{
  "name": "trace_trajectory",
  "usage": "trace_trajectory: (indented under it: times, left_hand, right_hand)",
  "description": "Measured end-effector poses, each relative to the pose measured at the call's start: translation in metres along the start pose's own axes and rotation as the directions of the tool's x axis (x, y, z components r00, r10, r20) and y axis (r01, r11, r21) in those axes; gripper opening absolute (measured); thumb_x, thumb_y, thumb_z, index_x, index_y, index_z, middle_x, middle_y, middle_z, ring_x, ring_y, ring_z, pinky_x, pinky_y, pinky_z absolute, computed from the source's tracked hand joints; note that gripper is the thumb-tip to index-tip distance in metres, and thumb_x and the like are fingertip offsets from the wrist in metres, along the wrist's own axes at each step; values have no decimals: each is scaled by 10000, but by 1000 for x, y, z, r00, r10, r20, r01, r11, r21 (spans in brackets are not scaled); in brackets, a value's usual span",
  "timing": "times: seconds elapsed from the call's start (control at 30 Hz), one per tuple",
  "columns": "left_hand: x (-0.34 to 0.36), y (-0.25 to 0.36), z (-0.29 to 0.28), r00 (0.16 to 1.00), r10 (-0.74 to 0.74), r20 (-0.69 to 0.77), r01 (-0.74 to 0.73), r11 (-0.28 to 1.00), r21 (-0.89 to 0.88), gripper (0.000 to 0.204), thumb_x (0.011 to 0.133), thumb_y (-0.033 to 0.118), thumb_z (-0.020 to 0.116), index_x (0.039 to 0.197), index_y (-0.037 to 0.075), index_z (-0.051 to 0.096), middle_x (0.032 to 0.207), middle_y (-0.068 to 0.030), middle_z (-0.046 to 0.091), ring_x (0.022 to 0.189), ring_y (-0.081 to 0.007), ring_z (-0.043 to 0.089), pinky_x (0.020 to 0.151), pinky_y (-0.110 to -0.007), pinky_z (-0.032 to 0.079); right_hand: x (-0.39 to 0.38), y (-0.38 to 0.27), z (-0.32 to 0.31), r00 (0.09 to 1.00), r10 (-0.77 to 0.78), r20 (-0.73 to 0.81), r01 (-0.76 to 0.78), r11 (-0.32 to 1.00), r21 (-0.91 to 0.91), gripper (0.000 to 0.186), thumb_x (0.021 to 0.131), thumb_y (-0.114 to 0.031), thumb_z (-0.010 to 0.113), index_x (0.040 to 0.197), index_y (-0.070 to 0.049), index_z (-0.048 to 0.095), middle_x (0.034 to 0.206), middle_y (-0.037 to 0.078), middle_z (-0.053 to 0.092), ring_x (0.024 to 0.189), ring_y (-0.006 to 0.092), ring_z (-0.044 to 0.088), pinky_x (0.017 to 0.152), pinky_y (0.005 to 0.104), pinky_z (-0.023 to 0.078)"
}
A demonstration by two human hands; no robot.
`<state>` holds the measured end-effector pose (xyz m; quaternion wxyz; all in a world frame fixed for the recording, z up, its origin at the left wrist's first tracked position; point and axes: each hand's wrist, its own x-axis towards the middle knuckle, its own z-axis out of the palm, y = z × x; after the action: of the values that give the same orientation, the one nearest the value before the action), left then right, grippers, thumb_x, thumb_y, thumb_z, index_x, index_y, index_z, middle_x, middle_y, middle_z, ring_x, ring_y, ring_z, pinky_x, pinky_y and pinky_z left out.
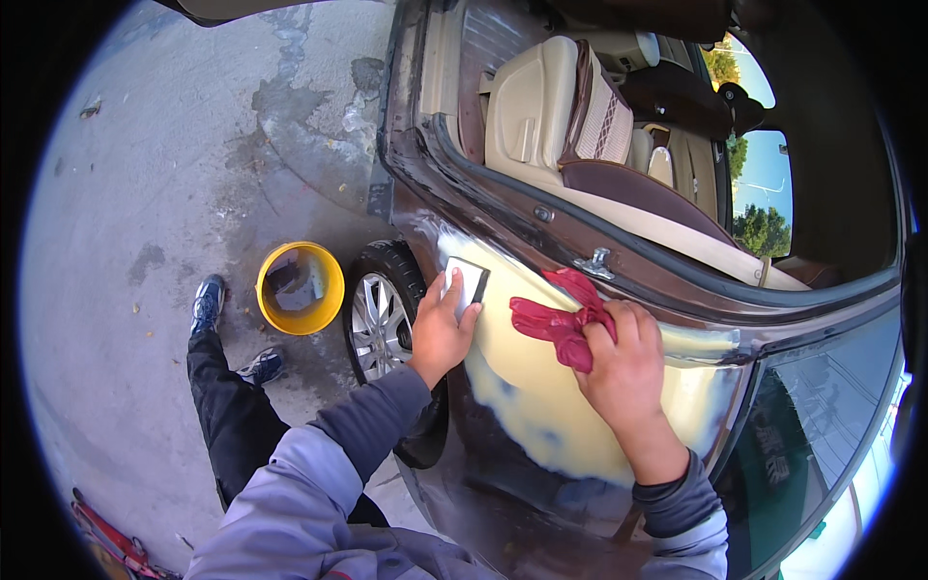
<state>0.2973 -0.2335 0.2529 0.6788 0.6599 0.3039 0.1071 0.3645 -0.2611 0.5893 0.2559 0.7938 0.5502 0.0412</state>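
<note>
My left hand [442, 331] is closed on a flat white block with a dark edge, which looks like a sanding block [466, 279]. It rests against the pale yellow filler patch [522, 391] on the brown car's rear body panel, just above the wheel arch. A crumpled dark red cloth [553, 323] is bunched in the fingers of my right hand [628, 372], over the same patch. Blue-grey smudges and bare dull paint border the yellow area. What side of the block faces the panel is hidden.
A yellow bucket [336, 290] with dark water stands on the concrete beside the rear wheel [379, 324]. The door opening shows a beige seat [527, 101]; a metal latch striker [596, 261] juts from its frame. A red tool-like object [111, 536] lies at lower left.
</note>
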Motion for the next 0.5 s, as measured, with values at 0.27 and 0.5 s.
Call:
trace_trajectory:
  times: [0.27,0.5]
  left_hand:
    - [24,-3,-7,992,6,-125,-6,1000,-2,690,1033,330,719,1611,7,524,1528,-354,579,1442,-482,552,1209,-442,453]
    - [36,-4,-16,970,21,-242,-36,998,-59,656,1040,342,698,1594,26,542,1525,-321,580,1348,-480,613,1147,-460,505]
  right_hand:
    - [65,-48,84,968,240,70,-234,969,-82,367,760,-183,881,1103,-145,756,1173,99,673,1062,366,669,891,495,604]
    - [65,-50,90,982,186,-10,-186,982,-13,430,734,-153,894,1154,-174,806,1184,78,701,1052,368,677,893,490,608]
